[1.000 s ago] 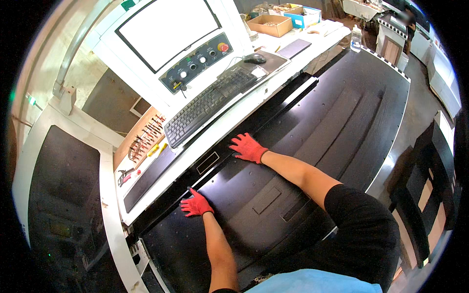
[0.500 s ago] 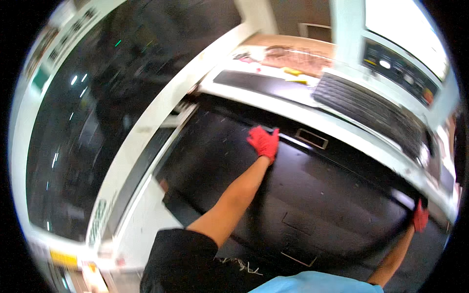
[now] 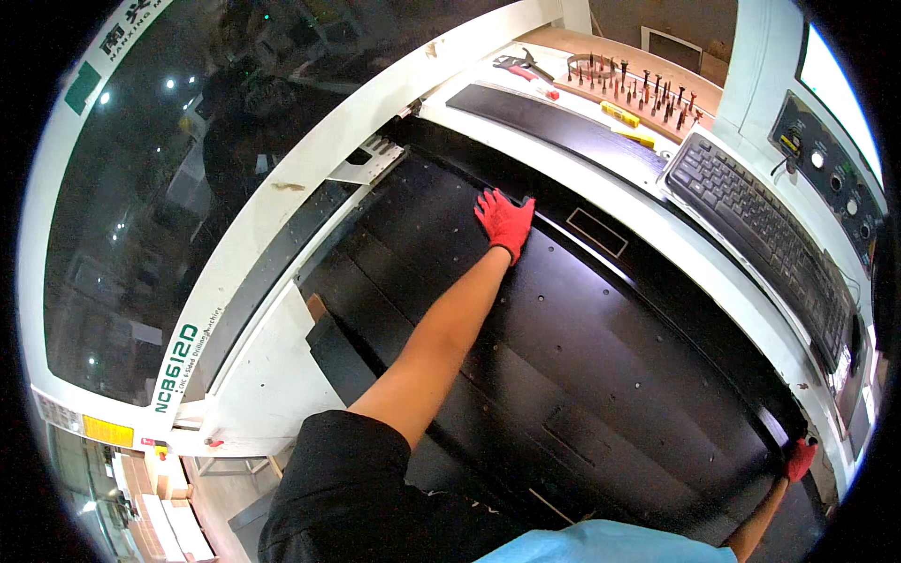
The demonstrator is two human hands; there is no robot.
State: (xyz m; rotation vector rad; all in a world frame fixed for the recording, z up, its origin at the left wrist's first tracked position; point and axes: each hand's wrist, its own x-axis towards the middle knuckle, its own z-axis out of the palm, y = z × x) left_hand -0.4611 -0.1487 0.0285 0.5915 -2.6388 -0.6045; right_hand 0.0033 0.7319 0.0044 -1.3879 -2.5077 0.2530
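A large black panel (image 3: 601, 347) dotted with small holes lies in front of me, tilted across the view. My left hand (image 3: 505, 223), in a red glove with dark finger pads, rests near the panel's far edge with its fingers spread. Farther right, my gloved right hand (image 3: 800, 460) is at the panel's right end. Its fingers are curled at the edge there and partly hidden. A black strip with a shiny line runs along the far edge, next to the left hand.
Beyond the panel, a white ledge (image 3: 554, 155) carries a long black strip (image 3: 554, 122), a keyboard (image 3: 760, 202) and yellow-handled tools (image 3: 619, 114). Several drill bits (image 3: 648, 89) stand in a wooden rack. A white-framed machine hood (image 3: 272, 202) rises at left, and a control panel (image 3: 826, 169) is at right.
My view has turned, so the ledge and panel slant more steeply. Both hands stay at the panel's edge. The left hand appears higher in the picture, the right hand lower.
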